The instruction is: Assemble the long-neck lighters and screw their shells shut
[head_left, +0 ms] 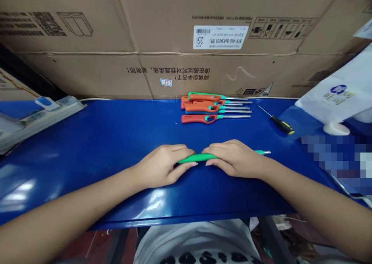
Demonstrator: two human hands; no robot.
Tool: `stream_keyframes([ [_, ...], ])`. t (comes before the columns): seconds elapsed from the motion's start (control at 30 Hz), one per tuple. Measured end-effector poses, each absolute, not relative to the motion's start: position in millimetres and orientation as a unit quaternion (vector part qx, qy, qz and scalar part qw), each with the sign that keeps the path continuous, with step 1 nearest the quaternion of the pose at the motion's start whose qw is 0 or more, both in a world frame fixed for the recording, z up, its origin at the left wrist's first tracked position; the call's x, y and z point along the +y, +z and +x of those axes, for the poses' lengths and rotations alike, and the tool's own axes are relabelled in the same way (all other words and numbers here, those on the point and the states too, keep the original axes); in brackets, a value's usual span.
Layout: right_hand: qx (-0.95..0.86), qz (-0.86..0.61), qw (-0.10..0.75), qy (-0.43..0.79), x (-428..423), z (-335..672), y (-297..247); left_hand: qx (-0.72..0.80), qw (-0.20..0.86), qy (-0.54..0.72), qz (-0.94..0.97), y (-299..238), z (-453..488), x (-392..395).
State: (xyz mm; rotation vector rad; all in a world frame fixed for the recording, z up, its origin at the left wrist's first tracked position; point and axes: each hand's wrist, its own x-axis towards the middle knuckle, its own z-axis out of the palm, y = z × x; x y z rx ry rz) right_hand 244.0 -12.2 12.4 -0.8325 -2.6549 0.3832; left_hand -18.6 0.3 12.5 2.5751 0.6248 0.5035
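A green long-nosed lighter (200, 157) with a metal tip lies flat on the blue table (101, 140), pointing right. My left hand (162, 165) is curled over its left end, fingers closed on it. My right hand (235, 157) covers the middle and right part of its handle, fingers pressed down around it. Only the metal tip (263, 153) sticks out past my right hand.
Several orange and green lighters (207, 107) lie in a row at the back of the table. A black-and-yellow screwdriver (279, 122) lies to their right. Cardboard boxes (174, 35) form the back wall. A power strip (43, 111) sits left, a white bag (340, 90) right.
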Motion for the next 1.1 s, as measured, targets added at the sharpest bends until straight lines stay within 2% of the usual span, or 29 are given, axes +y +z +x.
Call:
stream_keyframes([
  [0.2, -0.925, -0.325, 0.133, 0.149, -9.2, 249.3, 21.6, 0.220, 0.192, 0.183, 0.939, 15.1, -19.8, 4.4],
  [0.37, -0.929, -0.351, 0.089, 0.077, 5.4, 268.6, 28.7, 0.225, 0.160, 0.190, 0.942, 13.1, -26.8, 20.4],
  [0.57, -0.940, -0.328, 0.094, -0.012, 8.0, 272.9, 21.6, 0.256, 0.167, 0.175, 0.936, 13.2, -28.2, 20.7],
  [0.77, -0.941, -0.323, 0.103, 0.006, 2.3, 258.3, 16.4, 0.264, 0.138, 0.156, 0.942, 11.3, -23.9, 13.0],
  [1.1, -0.894, -0.429, 0.097, -0.087, 25.8, 299.5, 33.9, 0.318, 0.061, 0.205, 0.924, 11.3, -34.0, 31.7],
])
